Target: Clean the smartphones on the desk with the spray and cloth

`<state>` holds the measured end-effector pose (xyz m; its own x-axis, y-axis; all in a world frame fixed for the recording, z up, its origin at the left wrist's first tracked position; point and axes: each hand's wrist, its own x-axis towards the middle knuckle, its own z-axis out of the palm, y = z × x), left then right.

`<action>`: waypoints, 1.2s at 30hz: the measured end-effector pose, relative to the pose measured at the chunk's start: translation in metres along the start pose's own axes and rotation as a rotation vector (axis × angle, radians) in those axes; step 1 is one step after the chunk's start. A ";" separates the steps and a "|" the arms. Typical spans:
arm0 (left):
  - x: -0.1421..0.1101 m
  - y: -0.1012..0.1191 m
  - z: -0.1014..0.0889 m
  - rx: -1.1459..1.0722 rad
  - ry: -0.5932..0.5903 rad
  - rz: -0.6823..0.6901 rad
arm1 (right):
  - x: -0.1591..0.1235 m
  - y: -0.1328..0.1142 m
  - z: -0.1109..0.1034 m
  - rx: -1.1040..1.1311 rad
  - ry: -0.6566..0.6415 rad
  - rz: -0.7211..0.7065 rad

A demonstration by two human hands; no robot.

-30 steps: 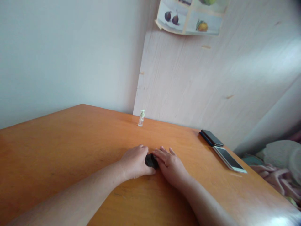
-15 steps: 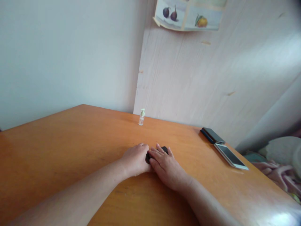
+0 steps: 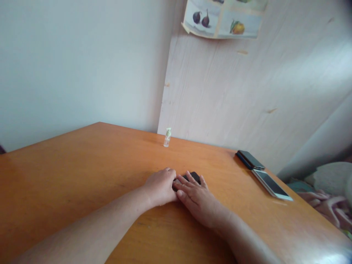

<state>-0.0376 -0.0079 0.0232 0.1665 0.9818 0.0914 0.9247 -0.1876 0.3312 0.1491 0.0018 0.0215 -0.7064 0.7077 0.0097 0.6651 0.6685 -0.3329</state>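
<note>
A flat black object with rounded corners, which looks like a phone (image 3: 195, 176), is at the middle of the wooden table, largely covered by both hands. My left hand (image 3: 162, 185) is closed on its left end, the fingertips hidden behind it. Over its face lies my right hand (image 3: 194, 196), flat with the fingers spread and the tips touching the surface. The thumb of the right hand rests near the left hand.
A small clear pump bottle (image 3: 167, 138) stands at the table's (image 3: 82, 157) back edge. Along the right edge lie a dark phone-like slab (image 3: 250, 159) and a white tablet-like device (image 3: 272, 185). Fruit pictures (image 3: 225, 22) hang on the wall panel. Crumpled pink cloth (image 3: 330, 209) lies beyond the table.
The right hand has slid slightly to the right across the black phone, and more of the phone's face shows. The left hand keeps its grip. The whole view has shifted a little.
</note>
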 end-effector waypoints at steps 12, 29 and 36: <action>-0.001 0.001 0.000 0.007 0.027 0.003 | -0.017 -0.003 -0.012 0.034 -0.075 0.064; -0.001 0.000 0.002 0.006 0.040 0.011 | -0.024 -0.011 -0.014 0.002 -0.095 -0.022; 0.000 0.000 0.000 -0.015 0.023 0.017 | -0.009 0.025 -0.009 -0.184 0.083 0.272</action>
<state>-0.0380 -0.0081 0.0234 0.1740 0.9775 0.1189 0.9167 -0.2049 0.3430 0.1744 0.0138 0.0214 -0.4803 0.8768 0.0234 0.8643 0.4776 -0.1579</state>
